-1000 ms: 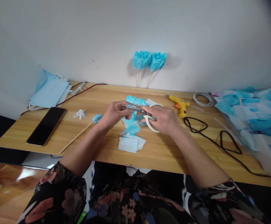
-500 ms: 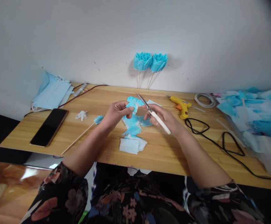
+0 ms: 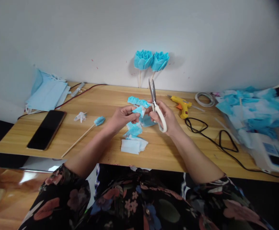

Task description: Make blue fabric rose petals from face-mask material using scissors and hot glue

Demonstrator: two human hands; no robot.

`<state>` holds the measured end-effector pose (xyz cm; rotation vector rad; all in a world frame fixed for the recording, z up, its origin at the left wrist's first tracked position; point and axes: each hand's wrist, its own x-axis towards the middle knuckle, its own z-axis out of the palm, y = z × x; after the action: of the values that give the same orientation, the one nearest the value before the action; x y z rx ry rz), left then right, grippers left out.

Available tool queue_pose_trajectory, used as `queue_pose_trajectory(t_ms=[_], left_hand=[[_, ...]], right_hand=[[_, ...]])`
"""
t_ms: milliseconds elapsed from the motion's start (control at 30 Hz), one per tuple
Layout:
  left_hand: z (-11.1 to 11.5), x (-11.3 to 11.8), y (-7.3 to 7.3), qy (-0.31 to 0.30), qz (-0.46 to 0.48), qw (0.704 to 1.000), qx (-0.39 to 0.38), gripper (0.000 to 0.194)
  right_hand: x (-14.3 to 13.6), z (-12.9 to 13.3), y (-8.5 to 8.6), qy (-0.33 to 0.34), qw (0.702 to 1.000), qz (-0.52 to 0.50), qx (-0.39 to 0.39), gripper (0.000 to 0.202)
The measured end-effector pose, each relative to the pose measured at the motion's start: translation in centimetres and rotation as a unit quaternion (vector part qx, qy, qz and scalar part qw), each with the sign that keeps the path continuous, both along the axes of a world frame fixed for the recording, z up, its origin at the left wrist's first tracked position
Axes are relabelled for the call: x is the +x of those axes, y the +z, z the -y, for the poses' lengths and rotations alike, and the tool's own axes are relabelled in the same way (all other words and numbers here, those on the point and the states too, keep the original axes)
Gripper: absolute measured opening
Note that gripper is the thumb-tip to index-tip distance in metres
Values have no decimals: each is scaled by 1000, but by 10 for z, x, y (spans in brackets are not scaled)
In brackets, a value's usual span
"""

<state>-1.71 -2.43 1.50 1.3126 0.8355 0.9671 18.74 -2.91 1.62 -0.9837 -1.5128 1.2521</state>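
Observation:
My left hand [image 3: 121,118] pinches a small blue-and-white fabric piece [image 3: 139,110] between thumb and fingers. Scissors [image 3: 153,92] with white handles are in my right hand [image 3: 168,118], their blades slightly parted and pointing away from me. The right fingertips come close to the held piece; whether they touch it I cannot tell. Just beyond my hands lie blue pieces with pointed edges [image 3: 137,101]. More blue cut pieces [image 3: 134,129] lie under and between the hands, and pale ones [image 3: 130,146] are nearer to me. Left of them rests a stick with a blue bud [image 3: 99,120].
Two blue fabric flowers [image 3: 143,60] on sticks lean against the wall. A yellow glue gun [image 3: 184,107], its black cable and a white coil [image 3: 204,99] are to the right, beside a heap of blue scraps [image 3: 257,105]. Leftward lie a phone [image 3: 46,130] and face masks [image 3: 47,92].
The scissors have swung from pointing up-left to pointing nearly straight away, and their blades have parted. My right hand has moved left, closer to the piece in my left hand. The view has shifted slightly.

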Motion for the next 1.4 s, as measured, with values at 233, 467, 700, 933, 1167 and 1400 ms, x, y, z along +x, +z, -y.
queue_pose_trajectory(t_ms=[233, 467, 700, 933, 1167, 1400], left_hand=[[3, 5, -3, -29, -30, 999, -3, 24], [0, -2, 2, -78, -41, 996, -9, 24], [0, -4, 2, -62, -41, 997, -2, 28], [0, 1, -1, 28, -22, 999, -17, 34], [1, 3, -4, 6, -9, 1000, -26, 32], [1, 3, -2, 2, 14, 999, -40, 30]], right_hand=[[-6, -1, -16, -16, 1000, -5, -2, 54], [-7, 1, -11, -5, 1000, -18, -20, 52], [-5, 1, -11, -3, 1000, -17, -14, 51], [-6, 2, -7, -19, 999, -22, -34, 54], [-8, 3, -7, -3, 998, -48, -45, 60], [-4, 1, -8, 3, 999, -32, -28, 53]])
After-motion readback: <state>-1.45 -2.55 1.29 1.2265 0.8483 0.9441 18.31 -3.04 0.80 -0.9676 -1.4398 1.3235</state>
